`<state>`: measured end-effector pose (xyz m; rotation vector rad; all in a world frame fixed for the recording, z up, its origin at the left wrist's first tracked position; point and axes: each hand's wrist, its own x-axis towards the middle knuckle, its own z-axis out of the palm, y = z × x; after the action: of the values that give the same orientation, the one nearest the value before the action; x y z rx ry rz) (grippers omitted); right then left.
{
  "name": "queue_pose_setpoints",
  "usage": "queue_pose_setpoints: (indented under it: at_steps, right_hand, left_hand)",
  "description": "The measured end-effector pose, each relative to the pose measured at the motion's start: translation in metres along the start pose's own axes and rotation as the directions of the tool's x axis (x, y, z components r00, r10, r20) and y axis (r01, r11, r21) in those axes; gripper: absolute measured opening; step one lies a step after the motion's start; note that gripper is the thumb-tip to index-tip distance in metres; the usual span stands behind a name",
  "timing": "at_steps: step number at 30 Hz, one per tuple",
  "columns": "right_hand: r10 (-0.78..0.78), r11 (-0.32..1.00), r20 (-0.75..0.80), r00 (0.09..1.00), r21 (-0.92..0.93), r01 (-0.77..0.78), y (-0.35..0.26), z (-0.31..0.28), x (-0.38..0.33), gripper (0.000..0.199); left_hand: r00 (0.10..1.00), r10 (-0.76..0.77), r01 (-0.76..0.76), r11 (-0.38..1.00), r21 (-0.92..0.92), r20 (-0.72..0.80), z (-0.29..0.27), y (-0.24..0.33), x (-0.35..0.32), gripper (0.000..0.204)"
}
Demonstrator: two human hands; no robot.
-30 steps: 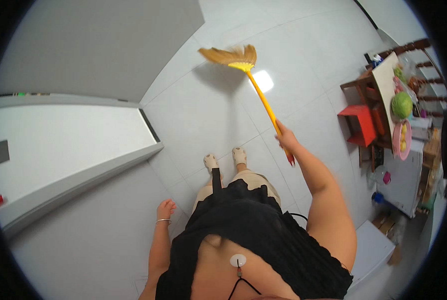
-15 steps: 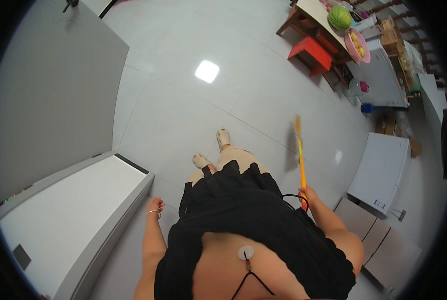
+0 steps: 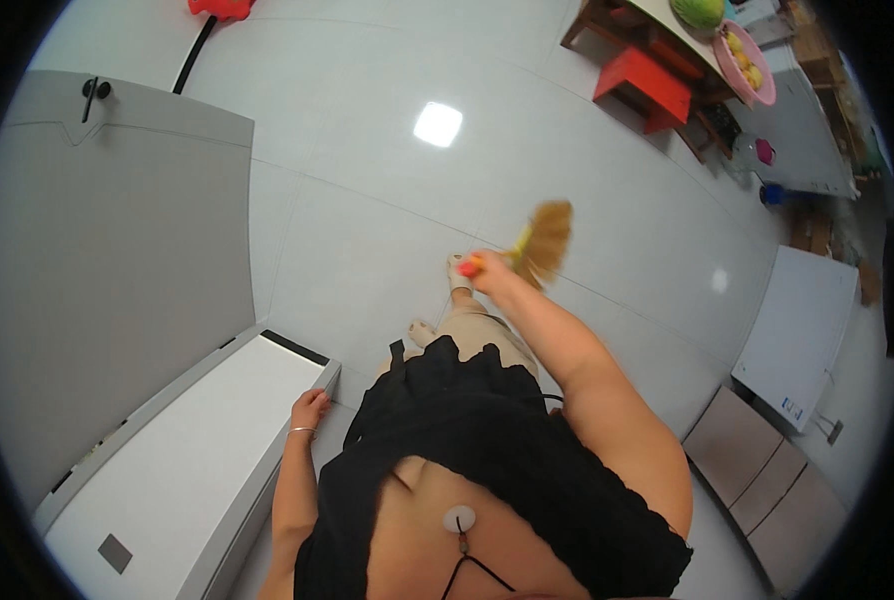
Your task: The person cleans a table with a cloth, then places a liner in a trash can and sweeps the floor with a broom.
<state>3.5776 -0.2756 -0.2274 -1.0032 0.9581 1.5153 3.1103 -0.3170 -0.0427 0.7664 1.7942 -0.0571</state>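
Observation:
My right hand (image 3: 489, 272) is closed round the handle of a broom and reaches forward in front of my body. The red handle end shows at the fist, and most of the handle is hidden behind the hand. Beyond it fans the broom's straw head (image 3: 549, 240), tan and slightly blurred, over the tiled floor. At my left side hangs my left hand (image 3: 310, 408), its fingers loosely curled with nothing in them, beside the edge of a long white panel (image 3: 192, 440). A bracelet circles that wrist.
A grey door (image 3: 157, 290) with a dark handle stands at the left. At far right are a red stool (image 3: 645, 85), a table, a pink basin (image 3: 764, 90) of yellow fruit and a watermelon (image 3: 699, 12). A white box-shaped appliance (image 3: 797, 335) stands by low cabinets (image 3: 747, 445).
My right hand has swung from my right side forward and left with the broom, whose head has turned and now shows its fan. The left hand stays low at my side.

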Motion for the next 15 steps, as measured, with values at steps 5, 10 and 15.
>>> queue_pose_setpoints:
  at_steps: [5, 10, 15]
  right_hand:
    - [0.166, 0.981, 0.336, 0.927, -0.154, -0.12, -0.009, 0.193, -0.008, 0.01]
    - [0.216, 0.975, 0.499, 0.839, -0.148, -0.163, -0.048, 0.26, 0.008, 0.015]
    - [0.482, 0.752, 0.223, 0.847, -0.602, -0.27, 0.022, 0.258, -0.022, 0.015]
  left_hand:
    - [0.99, 0.135, -0.134, 0.991, -0.021, 0.038, 0.026, 0.074, -0.011, 0.032]
    - [1.0, 0.018, -0.018, 1.0, -0.015, -0.004, 0.007, 0.043, -0.015, 0.034]
    - [0.961, -0.268, 0.244, 0.939, -0.242, -0.071, -0.022, -0.049, 0.006, 0.021]
